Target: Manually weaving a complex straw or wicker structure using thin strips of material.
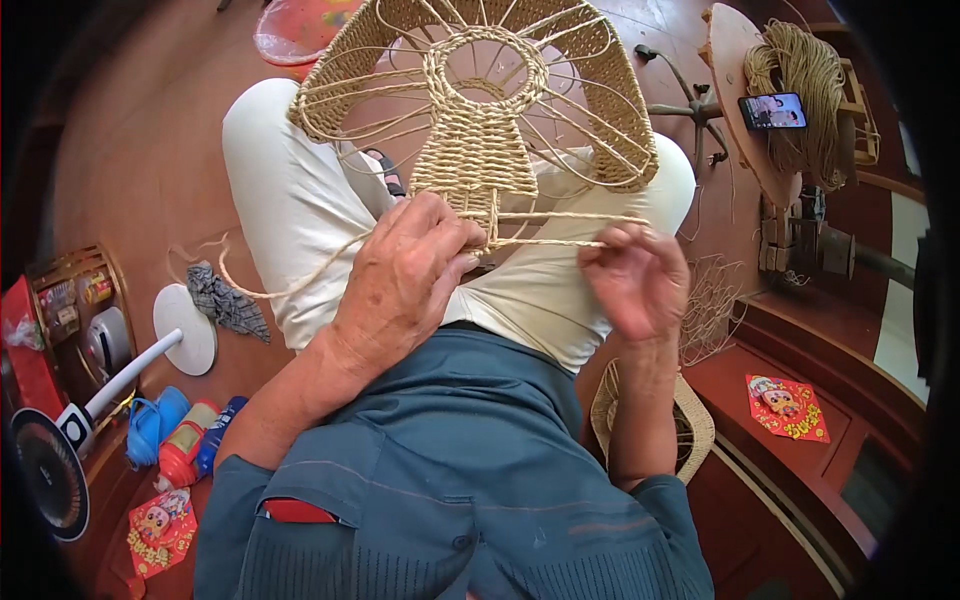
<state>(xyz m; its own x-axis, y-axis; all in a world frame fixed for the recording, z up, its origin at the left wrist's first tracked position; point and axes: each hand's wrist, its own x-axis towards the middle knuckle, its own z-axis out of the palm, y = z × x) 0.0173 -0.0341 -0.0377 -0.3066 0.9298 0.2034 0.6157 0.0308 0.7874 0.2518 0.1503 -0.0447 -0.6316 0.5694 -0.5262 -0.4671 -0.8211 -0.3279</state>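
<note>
A woven straw-coloured frame [480, 150] lies across my thighs, with a round ring in its middle, thin spokes and a densely woven neck pointing toward me. The lower end of that neck is pinched by my left hand [415, 260], whose fingers hide part of the weave. My right hand [637, 275], to the right, is closed on a twisted cord [560, 242] that runs taut from the neck. A second strand [570, 216] runs just above it to the same hand. Another loose cord end [300, 292] trails out left of my left hand.
At the upper right a round table [735, 110] bears a coil of cord [800, 75] and a phone [772, 111]. On the left are a fan [50, 475], a white round base [185, 328], bottles [190, 440] and a basket [70, 310]. Another woven piece [690, 430] lies beside my right forearm.
</note>
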